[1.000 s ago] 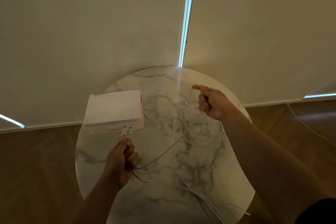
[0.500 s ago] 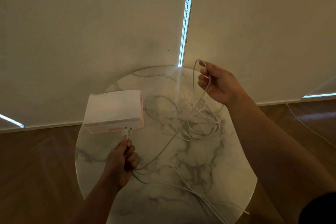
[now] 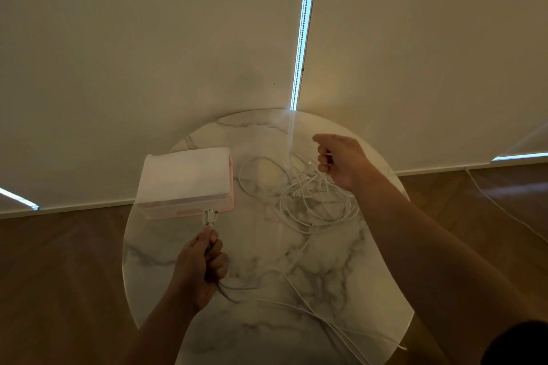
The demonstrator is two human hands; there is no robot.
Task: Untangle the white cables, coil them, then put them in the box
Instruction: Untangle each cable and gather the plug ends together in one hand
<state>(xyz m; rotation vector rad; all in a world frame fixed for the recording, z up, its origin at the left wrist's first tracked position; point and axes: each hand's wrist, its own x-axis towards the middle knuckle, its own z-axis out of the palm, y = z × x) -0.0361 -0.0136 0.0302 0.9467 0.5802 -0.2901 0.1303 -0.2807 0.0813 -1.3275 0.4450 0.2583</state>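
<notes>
Our left hand (image 3: 200, 270) grips the plug ends (image 3: 210, 214) of the thin white cables (image 3: 310, 187). Our right hand (image 3: 341, 163) pinches one cable, which we should lift slowly, letting loops fall free.

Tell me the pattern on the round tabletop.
The tabletop is white marble with grey veining, best seen in the head view.

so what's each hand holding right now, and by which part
Left hand grips white cables just below their plugs, which stick out above the fist. Right hand pinches a strand from the tangle.
</notes>
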